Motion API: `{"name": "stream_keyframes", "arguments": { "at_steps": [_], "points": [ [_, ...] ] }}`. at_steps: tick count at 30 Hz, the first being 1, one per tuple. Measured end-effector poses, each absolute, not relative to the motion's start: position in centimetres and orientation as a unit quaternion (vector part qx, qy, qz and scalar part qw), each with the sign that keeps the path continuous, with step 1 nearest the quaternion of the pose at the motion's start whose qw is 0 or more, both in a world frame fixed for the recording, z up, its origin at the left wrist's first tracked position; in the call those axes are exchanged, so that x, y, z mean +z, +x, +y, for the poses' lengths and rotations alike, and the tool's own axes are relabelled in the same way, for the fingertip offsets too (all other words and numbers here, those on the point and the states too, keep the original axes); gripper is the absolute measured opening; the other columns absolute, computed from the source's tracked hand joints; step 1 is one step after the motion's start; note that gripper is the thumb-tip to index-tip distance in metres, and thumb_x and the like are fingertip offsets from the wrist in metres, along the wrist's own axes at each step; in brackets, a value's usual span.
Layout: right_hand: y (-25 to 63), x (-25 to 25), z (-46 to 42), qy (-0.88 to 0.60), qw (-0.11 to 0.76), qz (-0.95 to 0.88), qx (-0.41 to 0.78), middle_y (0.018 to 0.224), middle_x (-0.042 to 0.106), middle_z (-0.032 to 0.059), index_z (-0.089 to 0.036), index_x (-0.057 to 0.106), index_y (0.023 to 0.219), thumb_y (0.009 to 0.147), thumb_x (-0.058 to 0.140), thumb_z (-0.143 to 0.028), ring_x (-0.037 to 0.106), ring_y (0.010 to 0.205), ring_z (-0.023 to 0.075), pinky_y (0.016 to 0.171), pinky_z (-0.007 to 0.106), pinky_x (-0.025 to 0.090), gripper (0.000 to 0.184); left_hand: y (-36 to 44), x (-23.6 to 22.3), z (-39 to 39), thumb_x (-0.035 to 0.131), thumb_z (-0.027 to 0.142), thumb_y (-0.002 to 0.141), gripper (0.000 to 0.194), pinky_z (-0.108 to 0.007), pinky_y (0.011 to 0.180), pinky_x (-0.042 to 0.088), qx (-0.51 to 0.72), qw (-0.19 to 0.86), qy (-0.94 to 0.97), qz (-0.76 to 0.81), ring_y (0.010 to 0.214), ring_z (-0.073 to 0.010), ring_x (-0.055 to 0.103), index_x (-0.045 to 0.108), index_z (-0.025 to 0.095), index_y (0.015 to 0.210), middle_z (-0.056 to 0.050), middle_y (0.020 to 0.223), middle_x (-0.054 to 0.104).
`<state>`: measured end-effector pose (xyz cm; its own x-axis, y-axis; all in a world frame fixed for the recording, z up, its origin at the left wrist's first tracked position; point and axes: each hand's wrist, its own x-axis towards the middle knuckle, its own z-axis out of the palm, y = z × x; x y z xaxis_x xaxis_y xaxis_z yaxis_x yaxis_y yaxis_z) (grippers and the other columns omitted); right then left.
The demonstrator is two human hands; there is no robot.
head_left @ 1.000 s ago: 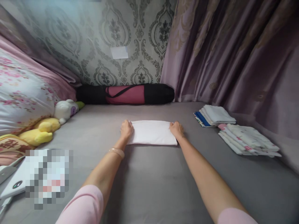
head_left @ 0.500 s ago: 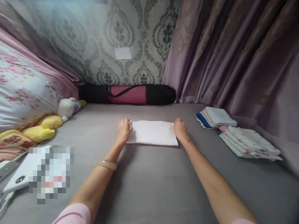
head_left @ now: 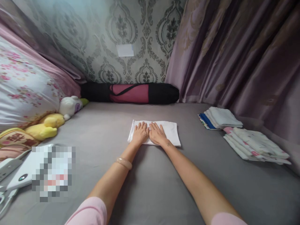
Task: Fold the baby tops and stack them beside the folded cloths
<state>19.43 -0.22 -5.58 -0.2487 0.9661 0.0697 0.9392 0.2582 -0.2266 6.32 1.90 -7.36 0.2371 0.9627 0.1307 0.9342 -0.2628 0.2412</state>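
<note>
A folded white cloth (head_left: 171, 132) lies flat on the grey bed sheet (head_left: 150, 184), straight ahead of me. My left hand (head_left: 141, 132) rests palm down on its left half, fingers stretched out. Beside it, close to the cloth's middle, my right hand (head_left: 157, 132) also lies flat with its fingers extended. The two hands nearly touch at the thumbs. Parts of the cloth's middle and near edge are hidden under them.
On the right are a stack of folded cloths (head_left: 223, 117) and a stack of patterned cloths (head_left: 260, 143). A black and maroon bag (head_left: 130, 93) lies along the wall. Plush toys (head_left: 44, 128), a floral pillow (head_left: 25, 90) and a white power bank (head_left: 30, 168) are at left.
Both hands have let go of the cloth's left and right edges. They have moved inward and now lie flat on top of it. The view has shifted slightly.
</note>
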Motion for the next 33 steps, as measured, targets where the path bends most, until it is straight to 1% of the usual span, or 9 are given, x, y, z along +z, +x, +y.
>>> {"name": "stream_keyframes", "arguments": {
  "at_steps": [7,10,13,16,19,23,26,29,33],
  "points": [
    [20.8,-6.5,-0.4,-0.639,0.111,-0.76,0.034,0.156,0.026,0.0142,-0.004,0.031,0.148,0.098,0.026,-0.039,0.017,0.145,0.024,0.117,0.041,0.007,0.062,5.9,-8.1,2.4,0.034,0.046,0.094,0.06,-0.052,0.112,0.023,0.155,0.042,0.759,0.631,0.14,-0.0359,0.03,0.039,0.01,0.143,-0.019,0.15,0.037],
    [21.1,-6.8,-0.6,-0.661,0.123,-0.74,0.014,0.156,0.025,0.0154,-0.003,0.03,0.148,0.097,0.028,-0.041,0.016,0.145,0.025,0.117,0.043,0.006,0.063,5.7,-8.1,2.4,0.034,0.049,0.094,0.065,-0.051,0.112,0.022,0.153,0.038,0.754,0.637,0.14,-0.0367,0.029,0.038,0.007,0.144,-0.022,0.15,0.037],
    [21.4,-6.7,-0.8,-0.705,0.132,-0.697,0.004,0.156,0.024,0.019,0.001,0.029,0.147,0.096,0.03,-0.042,0.018,0.144,0.0287,0.116,0.046,0.009,0.067,5.3,-7.9,2.3,0.031,0.053,0.094,0.07,-0.049,0.114,0.021,0.142,0.034,0.752,0.643,0.141,-0.0365,0.028,0.038,0.002,0.142,-0.024,0.149,0.036],
    [22.5,-6.5,-0.9,-0.74,0.125,-0.661,0.012,0.155,0.025,0.0219,0.004,0.028,0.147,0.096,0.032,-0.041,0.021,0.143,0.031,0.115,0.046,0.012,0.068,4.7,-7.7,2.2,0.028,0.054,0.095,0.068,-0.049,0.114,0.021,0.136,0.04,0.75,0.646,0.142,-0.0347,0.027,0.038,0.006,0.142,-0.022,0.15,0.035],
    [24.0,-6.4,-1.1,-0.737,0.112,-0.666,0.025,0.155,0.027,0.0185,0.0,0.029,0.147,0.097,0.028,-0.039,0.021,0.143,0.028,0.115,0.045,0.012,0.064,3.9,-7.6,2.2,0.027,0.053,0.096,0.065,-0.048,0.114,0.021,0.13,0.054,0.754,0.641,0.143,-0.0316,0.026,0.037,0.009,0.143,-0.02,0.152,0.033],
    [25.3,-6.4,-1.4,-0.72,0.099,-0.686,0.031,0.157,0.024,0.0147,-0.005,0.029,0.148,0.099,0.022,-0.039,0.02,0.144,0.0243,0.116,0.042,0.012,0.06,2.5,-7.6,2.4,0.025,0.05,0.098,0.063,-0.046,0.115,0.022,0.114,0.072,0.777,0.615,0.145,-0.0294,0.022,0.036,0.008,0.143,-0.02,0.154,0.03],
    [25.5,-6.4,-1.3,-0.722,0.092,-0.685,0.024,0.157,0.023,0.0156,-0.006,0.03,0.149,0.1,0.023,-0.041,0.018,0.145,0.0259,0.116,0.043,0.013,0.06,1.4,-7.6,2.6,0.025,0.049,0.098,0.064,-0.044,0.115,0.021,0.104,0.082,0.798,0.588,0.146,-0.0288,0.018,0.034,0.007,0.145,-0.019,0.156,0.025],
    [26.0,-6.5,-1.2,-0.726,0.083,-0.682,0.022,0.157,0.023,0.015,-0.01,0.032,0.149,0.099,0.025,-0.043,0.016,0.145,0.0295,0.115,0.046,0.014,0.06,0.4,-7.7,2.8,0.025,0.051,0.097,0.064,-0.045,0.116,0.019,0.096,0.095,0.81,0.57,0.147,-0.0279,0.014,0.032,0.011,0.147,-0.016,0.158,0.02],
    [27.7,-6.6,-1.3,-0.722,0.072,-0.687,0.036,0.158,0.02,0.016,-0.006,0.026,0.15,0.1,0.023,-0.042,0.016,0.145,0.0275,0.116,0.04,0.016,0.062,-0.3,-7.6,2.8,0.024,0.053,0.097,0.065,-0.046,0.117,0.015,0.085,0.11,0.812,0.567,0.147,-0.0266,0.011,0.03,0.014,0.149,-0.013,0.159,0.018]
  ]
}}
